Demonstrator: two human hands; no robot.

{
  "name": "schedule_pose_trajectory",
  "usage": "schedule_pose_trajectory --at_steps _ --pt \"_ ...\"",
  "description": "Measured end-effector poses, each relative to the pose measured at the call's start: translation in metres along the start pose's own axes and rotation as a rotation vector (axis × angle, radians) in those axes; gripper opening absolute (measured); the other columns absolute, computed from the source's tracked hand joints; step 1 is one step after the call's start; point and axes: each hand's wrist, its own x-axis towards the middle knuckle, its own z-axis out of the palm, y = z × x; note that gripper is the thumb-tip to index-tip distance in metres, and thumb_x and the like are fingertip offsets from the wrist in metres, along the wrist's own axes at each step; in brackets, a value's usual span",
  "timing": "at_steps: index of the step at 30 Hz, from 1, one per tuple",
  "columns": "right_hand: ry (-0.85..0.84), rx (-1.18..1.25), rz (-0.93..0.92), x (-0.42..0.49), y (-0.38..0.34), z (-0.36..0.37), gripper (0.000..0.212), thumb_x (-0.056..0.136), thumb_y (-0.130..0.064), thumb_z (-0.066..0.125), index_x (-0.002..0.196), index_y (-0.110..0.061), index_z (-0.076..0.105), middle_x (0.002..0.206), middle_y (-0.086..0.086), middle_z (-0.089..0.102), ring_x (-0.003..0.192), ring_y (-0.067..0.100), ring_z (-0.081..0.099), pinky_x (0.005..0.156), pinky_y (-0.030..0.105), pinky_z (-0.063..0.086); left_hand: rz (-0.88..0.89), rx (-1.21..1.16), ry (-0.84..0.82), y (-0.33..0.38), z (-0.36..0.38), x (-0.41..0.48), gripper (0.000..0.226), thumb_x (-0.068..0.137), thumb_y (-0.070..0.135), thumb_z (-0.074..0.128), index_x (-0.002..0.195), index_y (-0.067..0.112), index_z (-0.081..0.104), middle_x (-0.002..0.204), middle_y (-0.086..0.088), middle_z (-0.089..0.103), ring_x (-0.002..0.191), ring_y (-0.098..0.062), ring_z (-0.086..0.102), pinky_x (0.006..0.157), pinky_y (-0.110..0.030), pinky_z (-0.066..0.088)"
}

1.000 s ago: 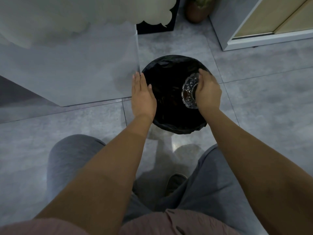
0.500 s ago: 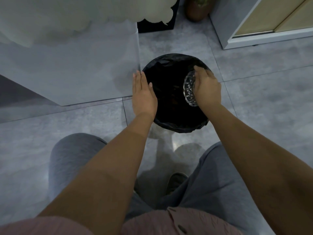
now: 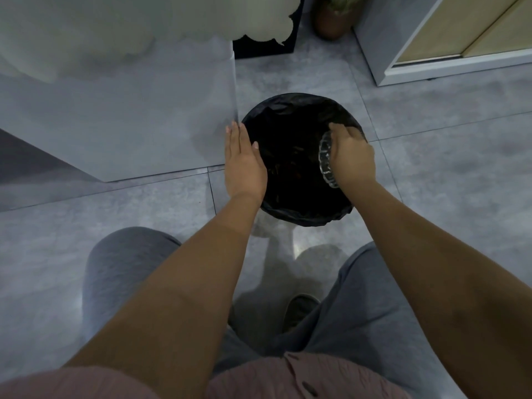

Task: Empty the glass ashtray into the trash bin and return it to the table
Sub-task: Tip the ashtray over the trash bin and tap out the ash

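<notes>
Right hand (image 3: 352,156) fingers clamp the glass ashtray (image 3: 326,160), tipped on edge over the trash bin (image 3: 302,217), while left hand (image 3: 243,162) rests flat, fingers together, at the bin's left rim.

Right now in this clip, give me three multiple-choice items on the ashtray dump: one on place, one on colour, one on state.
1. Where is the glass ashtray?
A. on the floor
B. over the bin's right side
C. on a table

2. What colour is the trash bin liner?
A. black
B. white
C. blue

3. How is the ashtray held?
A. flat, mouth up
B. lying loose in the bin
C. tipped on edge

Answers: 1 B, the right hand grips it above the bin's opening. 2 A, the bag over the rim is black. 3 C, only its scalloped rim shows, edge-on, while the left hand rests flat at the bin's left rim.
</notes>
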Motion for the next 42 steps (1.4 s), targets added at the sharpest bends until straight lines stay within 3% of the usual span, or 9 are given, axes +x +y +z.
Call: schedule_pose_trajectory --at_steps 4,8,13,20,24,31,35,38,42 --pt "0.108 0.163 0.041 0.001 -0.002 -0.005 0.038 0.104 -0.013 0.039 0.137 -0.011 0.057 0.127 0.020 0.065 0.112 0.038 0.064 0.095 0.043 0.050 0.001 -0.002 -0.003 -0.001 0.000 -0.001 0.051 0.109 0.022 0.027 0.158 0.007 0.020 0.168 -0.006 0.016 0.156 -0.018 0.008 0.123 -0.021 0.003" --pt "0.024 0.015 -0.001 0.002 -0.003 -0.004 0.041 0.101 -0.007 0.042 0.140 -0.009 0.052 0.129 0.025 0.061 0.107 0.044 0.064 0.091 0.047 0.051 -0.001 -0.014 -0.018 0.000 -0.001 0.000 0.051 0.109 0.022 0.026 0.158 0.006 0.019 0.168 -0.006 0.015 0.156 -0.019 0.008 0.126 -0.024 0.005" --pt "0.068 0.068 0.010 -0.001 -0.005 -0.004 0.039 0.102 -0.010 0.041 0.138 -0.011 0.056 0.127 0.021 0.064 0.109 0.040 0.065 0.093 0.045 0.053 0.004 -0.024 -0.015 0.000 -0.002 0.000 0.051 0.109 0.021 0.026 0.157 0.005 0.020 0.168 -0.007 0.016 0.156 -0.020 0.008 0.125 -0.024 0.004" --pt "0.123 0.530 0.249 -0.007 -0.013 -0.008 0.035 0.104 -0.025 0.042 0.130 -0.016 0.063 0.130 0.004 0.067 0.121 0.021 0.062 0.107 0.033 0.047 0.000 -0.052 -0.019 0.002 -0.003 -0.001 0.051 0.109 0.021 0.027 0.157 0.004 0.021 0.167 -0.009 0.017 0.156 -0.020 0.010 0.126 -0.026 0.005" --pt "0.119 0.772 0.408 -0.009 -0.011 -0.004 0.035 0.101 -0.027 0.043 0.126 -0.019 0.065 0.121 0.000 0.068 0.114 0.019 0.065 0.101 0.042 0.054 -0.019 -0.077 -0.044 0.003 -0.006 -0.001 0.052 0.109 0.024 0.026 0.157 0.006 0.021 0.168 -0.007 0.015 0.156 -0.019 0.008 0.125 -0.025 0.004" --pt "0.110 1.133 0.596 -0.010 -0.018 -0.003 0.032 0.105 -0.015 0.043 0.129 -0.008 0.062 0.124 0.013 0.066 0.114 0.024 0.066 0.100 0.037 0.056 -0.034 -0.079 -0.104 0.008 -0.012 0.001 0.054 0.109 0.030 0.024 0.158 0.007 0.019 0.168 -0.007 0.013 0.157 -0.018 0.005 0.127 -0.029 0.005" --pt "0.107 1.238 0.613 -0.011 -0.026 -0.007 0.033 0.106 -0.012 0.040 0.131 -0.005 0.059 0.120 0.008 0.062 0.111 0.021 0.064 0.092 0.026 0.057 0.063 -0.062 -0.099 0.019 -0.018 -0.003 0.054 0.109 0.030 0.024 0.157 0.007 0.021 0.167 -0.008 0.016 0.156 -0.019 0.007 0.128 -0.034 0.008" --pt "0.104 1.299 0.613 -0.012 -0.035 -0.009 0.033 0.107 -0.012 0.039 0.131 -0.004 0.059 0.114 0.005 0.063 0.105 0.017 0.064 0.088 0.023 0.057 0.138 -0.175 -0.141 0.036 -0.018 -0.007 0.053 0.108 0.032 0.027 0.157 0.012 0.026 0.167 -0.004 0.019 0.156 -0.017 0.011 0.127 -0.030 0.010" --pt "0.092 1.368 0.615 -0.013 -0.042 -0.009 0.032 0.107 -0.013 0.039 0.130 -0.005 0.059 0.103 -0.001 0.066 0.109 0.023 0.066 0.091 0.027 0.057 -0.017 -0.570 -0.284 0.058 -0.016 -0.012 0.051 0.109 0.035 0.027 0.156 0.016 0.030 0.165 0.000 0.025 0.154 -0.012 0.018 0.126 -0.030 0.014"
